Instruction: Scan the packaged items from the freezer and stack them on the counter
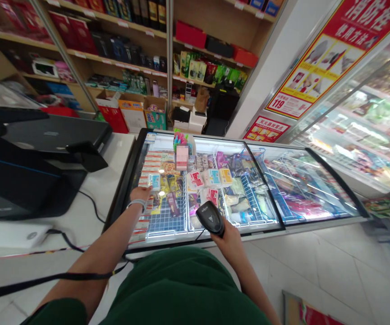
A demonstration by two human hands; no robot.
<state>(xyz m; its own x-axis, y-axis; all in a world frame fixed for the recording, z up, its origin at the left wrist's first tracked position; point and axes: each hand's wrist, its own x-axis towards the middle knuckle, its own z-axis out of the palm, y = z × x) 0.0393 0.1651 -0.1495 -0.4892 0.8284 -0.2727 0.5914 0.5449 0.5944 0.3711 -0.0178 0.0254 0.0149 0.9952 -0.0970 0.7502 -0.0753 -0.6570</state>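
My left hand (140, 193), with a light band at its wrist, is closed on the near edge of a small white and blue pack (154, 182) over the freezer's glass top. A black barcode scanner (210, 218) is gripped in my right hand (229, 238), its head toward the packs. Between the hands, on the glass, lie similar white packs: one with a red label (195, 180), a blue one (211, 178), a yellow one (225, 177) and a nearer red one (210, 196). My right fingers are partly hidden by the scanner.
The chest freezer (281, 221) holds wire baskets of frozen goods under glass. A container of colourful items (181, 137) stands at its back edge. Left is a white counter (113, 180) with a black checkout machine (19, 180) and cables. Stocked shelves (127, 67) line the back.
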